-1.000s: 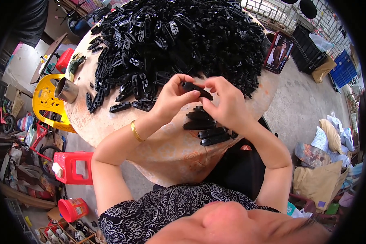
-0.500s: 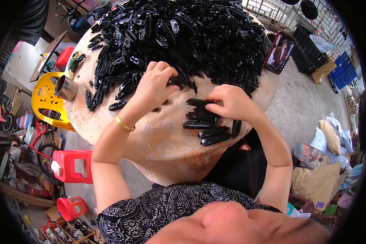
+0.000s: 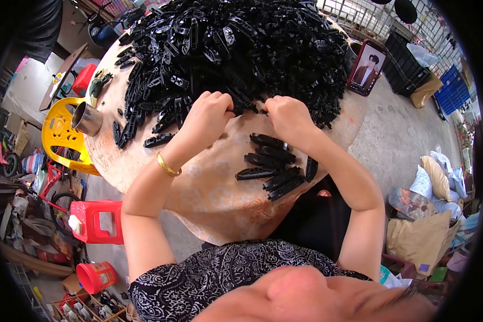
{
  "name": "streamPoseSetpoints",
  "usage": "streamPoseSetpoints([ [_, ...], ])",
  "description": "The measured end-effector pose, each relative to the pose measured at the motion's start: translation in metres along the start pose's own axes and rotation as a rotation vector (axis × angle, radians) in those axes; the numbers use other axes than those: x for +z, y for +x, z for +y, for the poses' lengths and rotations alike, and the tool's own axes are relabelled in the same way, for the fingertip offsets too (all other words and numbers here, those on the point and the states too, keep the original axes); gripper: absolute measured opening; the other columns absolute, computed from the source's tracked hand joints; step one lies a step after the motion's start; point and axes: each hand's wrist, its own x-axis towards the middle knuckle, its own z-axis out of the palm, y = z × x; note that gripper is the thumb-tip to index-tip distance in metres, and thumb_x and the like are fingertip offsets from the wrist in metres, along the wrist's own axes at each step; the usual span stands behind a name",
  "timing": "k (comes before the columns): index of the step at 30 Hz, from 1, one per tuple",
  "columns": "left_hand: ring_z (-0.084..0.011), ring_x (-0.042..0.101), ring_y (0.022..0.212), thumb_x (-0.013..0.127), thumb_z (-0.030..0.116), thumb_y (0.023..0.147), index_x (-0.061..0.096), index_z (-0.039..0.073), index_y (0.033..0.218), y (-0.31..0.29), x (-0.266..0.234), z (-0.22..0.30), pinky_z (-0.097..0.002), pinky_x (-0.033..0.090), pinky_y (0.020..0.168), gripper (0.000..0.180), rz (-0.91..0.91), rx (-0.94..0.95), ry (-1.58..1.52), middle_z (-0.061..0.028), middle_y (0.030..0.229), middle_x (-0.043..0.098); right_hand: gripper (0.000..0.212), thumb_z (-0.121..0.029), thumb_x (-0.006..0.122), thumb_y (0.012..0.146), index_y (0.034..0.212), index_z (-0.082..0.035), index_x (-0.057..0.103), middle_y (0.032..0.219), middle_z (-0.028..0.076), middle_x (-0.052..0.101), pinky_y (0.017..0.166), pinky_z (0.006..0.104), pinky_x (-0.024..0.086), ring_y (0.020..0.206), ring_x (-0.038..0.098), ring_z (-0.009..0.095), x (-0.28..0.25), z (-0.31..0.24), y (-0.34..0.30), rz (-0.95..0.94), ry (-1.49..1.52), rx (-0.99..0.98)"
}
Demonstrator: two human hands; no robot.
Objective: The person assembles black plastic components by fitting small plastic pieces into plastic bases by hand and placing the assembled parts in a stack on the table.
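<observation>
A large heap of small, glossy black plastic parts (image 3: 193,48) covers the far half of the round table. At the heap's near edge, my left hand (image 3: 209,115) is closed, its thumb and fingers pressed together. My right hand (image 3: 291,118) faces it a short way off, also closed in a pinch. Whatever either hand grips is hidden by the fingers and dark parts behind. Nearer me, below my right wrist, several long black parts (image 3: 271,155) lie in a loose stack. A single black part (image 3: 158,140) rests by my left forearm.
A patterned cloth (image 3: 209,185) covers the table. A metal cup (image 3: 87,119) stands at its left edge beside a yellow chair (image 3: 64,131). A phone (image 3: 367,68) is propped at the right. On the floor are a red stool (image 3: 96,220) and a red bucket (image 3: 95,276).
My right hand has left the small stack and moved away from me to the heap's edge. The stacked parts lie slightly spread. My left hand has shifted a little right and its fingers are closed.
</observation>
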Motion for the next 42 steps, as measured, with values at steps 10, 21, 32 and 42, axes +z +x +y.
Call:
streamPoseSetpoints([
  [10,-0.0166,0.063,0.087,0.054,0.019,0.096,0.056,0.001,0.114,0.003,0.017,0.011,-0.0299,0.054,0.077,0.026,-0.203,-0.580,-1.724,-0.0109,0.102,0.065,0.015,-0.003,0.056,0.086,0.099,0.003,0.058,0.088,0.013,0.057,0.073,0.0334,0.048,0.081,0.059,0.024,-0.033,-0.005,-0.022,0.166,0.560,0.088],
  [21,-0.0134,0.059,0.096,0.061,0.010,0.090,0.055,0.003,0.111,-0.006,0.038,0.021,-0.0286,0.049,0.086,0.023,-0.264,-0.318,-1.790,-0.0034,0.103,0.061,0.015,-0.009,0.075,0.076,0.081,-0.003,0.062,0.073,0.008,0.061,0.055,0.0287,0.048,0.060,0.060,0.018,-0.044,-0.030,-0.030,0.369,0.665,0.096],
  [32,-0.0150,0.060,0.099,0.062,0.002,0.088,0.053,0.005,0.115,-0.008,0.041,0.026,-0.0318,0.052,0.089,0.029,-0.214,-0.314,-1.922,-0.0041,0.108,0.060,0.010,-0.001,0.070,0.074,0.081,-0.002,0.063,0.078,0.010,0.064,0.057,0.0307,0.050,0.065,0.063,0.024,-0.039,-0.028,-0.032,0.528,0.468,-0.090],
  [42,-0.0187,0.065,0.077,0.045,0.019,0.099,0.055,0.000,0.109,-0.006,0.021,0.030,-0.0280,0.055,0.069,0.024,-0.313,-0.532,-1.825,-0.0097,0.096,0.064,0.019,0.003,0.069,0.069,0.086,-0.004,0.066,0.086,0.007,0.066,0.065,0.0321,0.052,0.077,0.062,0.025,-0.057,-0.017,-0.031,0.435,0.416,-0.331],
])
